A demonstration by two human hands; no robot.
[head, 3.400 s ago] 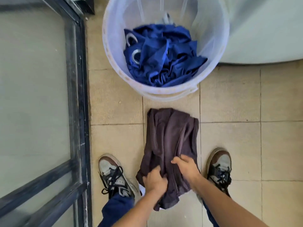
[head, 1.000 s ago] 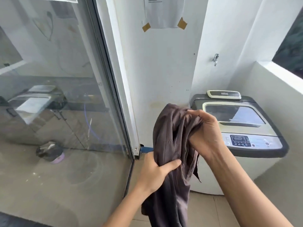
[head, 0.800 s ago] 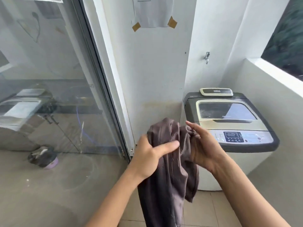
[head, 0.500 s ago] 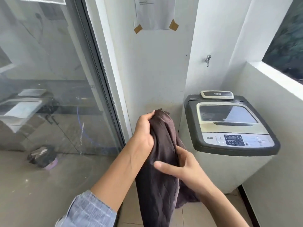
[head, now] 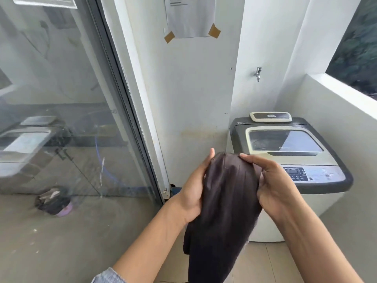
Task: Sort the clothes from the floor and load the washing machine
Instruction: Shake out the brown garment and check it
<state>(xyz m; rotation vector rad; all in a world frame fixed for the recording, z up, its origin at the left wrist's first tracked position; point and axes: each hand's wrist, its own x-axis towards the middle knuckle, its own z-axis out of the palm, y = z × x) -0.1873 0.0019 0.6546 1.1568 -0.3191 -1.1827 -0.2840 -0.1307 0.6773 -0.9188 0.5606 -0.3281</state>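
You hold 1 dark brown garment (head: 226,201) between 2 hands, near the middle of the scene. Your left hand (head: 192,193) presses its left side with fingers nearly straight; your right hand (head: 273,184) curls its fingers over the top and right edge. The cloth's lower end runs off the bottom edge, and how it is folded is hard to make out. 1 washing machine (head: 318,180) stands far right with its lid shut, its near-left corner hidden behind your right hand. 1 glass door (head: 67,119) fills the left, 1 taped paper (head: 190,15) hangs on the far wall, and 1 tap (head: 258,73) sits above the machine.
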